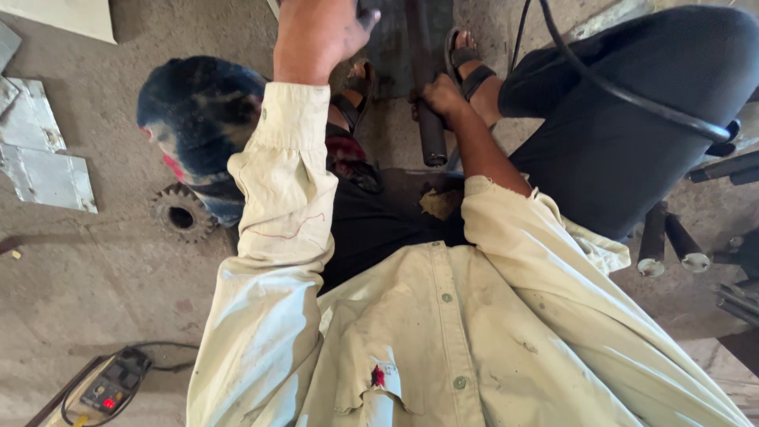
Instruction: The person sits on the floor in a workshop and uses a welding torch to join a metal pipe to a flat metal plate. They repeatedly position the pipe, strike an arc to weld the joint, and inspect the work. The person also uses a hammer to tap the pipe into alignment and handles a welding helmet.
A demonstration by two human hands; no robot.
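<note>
Right hand [441, 96] grips dark metal rod [427, 103]; left hand [316, 35] raised.

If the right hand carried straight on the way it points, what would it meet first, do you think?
The right hand already grips the dark metal bar; beyond it, probably the sandalled foot, though depth is unclear.
</note>
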